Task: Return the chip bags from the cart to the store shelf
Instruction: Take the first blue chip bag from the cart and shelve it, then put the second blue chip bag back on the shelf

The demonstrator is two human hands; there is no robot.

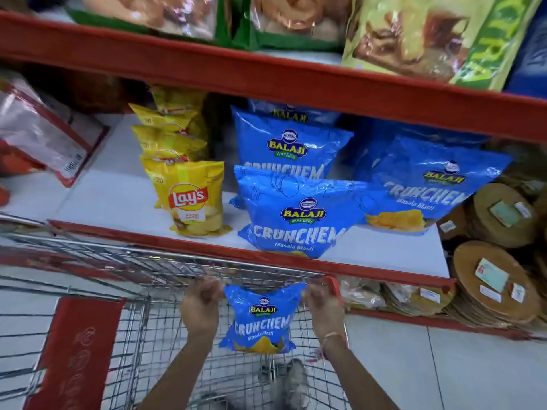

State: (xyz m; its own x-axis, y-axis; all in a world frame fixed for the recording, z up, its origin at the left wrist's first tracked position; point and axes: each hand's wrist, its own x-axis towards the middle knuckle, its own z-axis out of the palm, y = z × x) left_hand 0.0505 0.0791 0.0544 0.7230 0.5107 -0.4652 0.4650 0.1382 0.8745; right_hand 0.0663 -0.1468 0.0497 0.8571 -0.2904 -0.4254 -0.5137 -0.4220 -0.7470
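Steel-wire shopping cart (165,261) with a red plastic handle panel, lower left: its basket looks bare through the mesh apart from the bag I hold over it, though the near end is cut off by the frame edge and I cannot check it.

Item, shelf, left: white store shelf with red metal edging (142,235); one clear-and-red packet lies tilted at its far left.

Item, shelf, left of centre: a row of small yellow Lay's chip bags (192,199), standing upright one behind another.

Item, shelf, centre: two large blue foil Balaji Crunchem chip bags (299,214), front one leaning at the shelf lip, the second just behind it, a third peeking at the back. I judge these already returned.

Item, in hand: my left hand (201,306) pinches the upper left corner of a smaller blue Balaji Crunchem chip bag (262,318); my right hand (321,306) pinches the upper right corner. Fingers closed on the foil, bag hanging upright between them, above the cart and below the shelf edge, touching neither as far as I can tell.

Item, shelf, right: another large blue Crunchem bag (435,190), then stacks of round tan papad packs (497,214).

Status: most bags shelved; this one still to lift and place, probably the last.
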